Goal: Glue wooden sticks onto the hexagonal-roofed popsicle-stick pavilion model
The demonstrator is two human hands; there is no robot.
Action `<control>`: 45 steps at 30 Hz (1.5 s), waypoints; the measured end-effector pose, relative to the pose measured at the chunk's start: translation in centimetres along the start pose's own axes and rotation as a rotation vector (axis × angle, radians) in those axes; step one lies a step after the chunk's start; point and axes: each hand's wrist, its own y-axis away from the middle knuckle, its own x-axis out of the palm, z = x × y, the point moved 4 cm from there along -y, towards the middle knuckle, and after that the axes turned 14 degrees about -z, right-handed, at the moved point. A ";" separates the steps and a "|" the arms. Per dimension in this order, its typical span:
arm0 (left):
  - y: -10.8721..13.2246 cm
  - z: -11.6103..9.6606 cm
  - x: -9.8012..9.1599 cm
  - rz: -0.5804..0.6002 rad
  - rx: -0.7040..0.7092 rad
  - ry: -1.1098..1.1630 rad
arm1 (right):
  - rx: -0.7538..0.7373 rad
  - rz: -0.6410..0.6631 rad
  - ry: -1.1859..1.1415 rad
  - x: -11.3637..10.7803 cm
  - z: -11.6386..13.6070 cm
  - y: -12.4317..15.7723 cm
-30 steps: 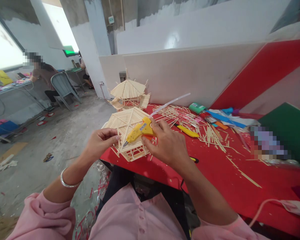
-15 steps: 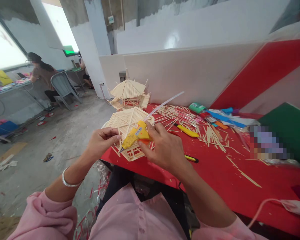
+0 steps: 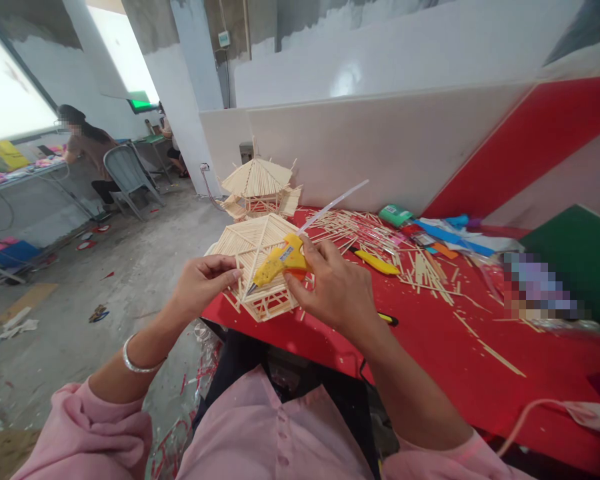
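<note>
My right hand [image 3: 333,283] is wrapped round a yellow hot glue gun [image 3: 280,259], and a long translucent glue stick [image 3: 337,203] pokes out of its back. The gun's nozzle points down at the front left of a roof model made of thin wooden sticks [image 3: 253,233], close over its surface. At the left edge of that roof, my left hand [image 3: 207,279] pinches a thin wooden stick [image 3: 238,262] between thumb and fingers. Behind stands a second stick model, a small pavilion [image 3: 257,179] with a pointed roof.
Loose sticks [image 3: 350,227] lie scattered over the red table [image 3: 420,360], along with a yellow utility knife [image 3: 377,261] and another cutter [image 3: 387,319] partly behind my right hand. Packets and a green board [image 3: 580,260] are at the right. A person [image 3: 87,147] sits at a far-left bench.
My right hand has moved the glue gun slightly up and to the right, so its nozzle has drawn back from the roof's left edge. My left hand has stayed in place.
</note>
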 end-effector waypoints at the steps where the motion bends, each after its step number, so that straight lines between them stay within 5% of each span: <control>1: 0.0 -0.1 0.0 -0.003 0.000 0.001 | 0.001 -0.003 -0.002 -0.1 0.0 0.1; 20: 0.3 -0.7 0.1 0.001 0.002 -0.006 | -0.028 -0.007 -0.022 -0.2 0.2 1.0; 37: 0.5 -3.8 2.3 0.128 0.294 -0.290 | 0.032 -0.146 -0.017 -1.1 -1.6 2.4; 45: 1.0 -3.7 1.3 0.070 0.254 -0.241 | -0.005 -0.106 -0.044 -0.8 -0.4 2.3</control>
